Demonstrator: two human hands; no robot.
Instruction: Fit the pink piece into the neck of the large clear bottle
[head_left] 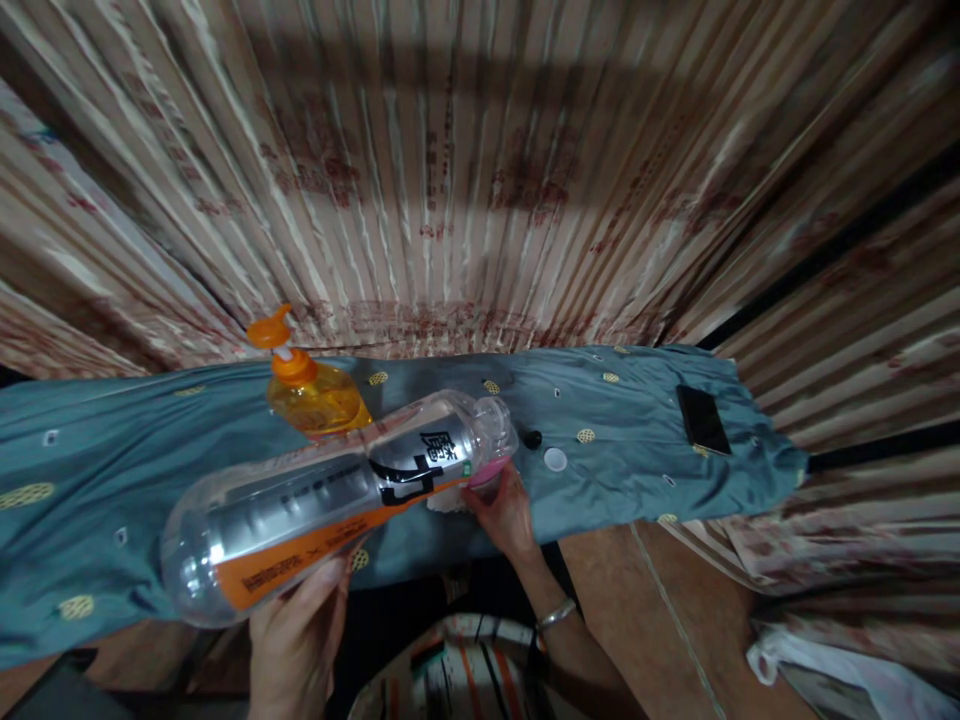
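Bottle (322, 500) held level above worktop (637, 420)

The bottle's near end was held in the grip of the left hand (296, 640). At its far end, the grip of the right hand (504, 515) was closed on a pink object (491, 472). A white cap (555, 459) lay just beyond, apparently already removed.

The left hand (296, 635) is raised at the near left, its thumb stretched up and to the right and its fingers wrapped in a grip. The right hand (504, 515) reaches farther out, its forearm slanting in from the near right, wrist straight and fingertips curled closed.
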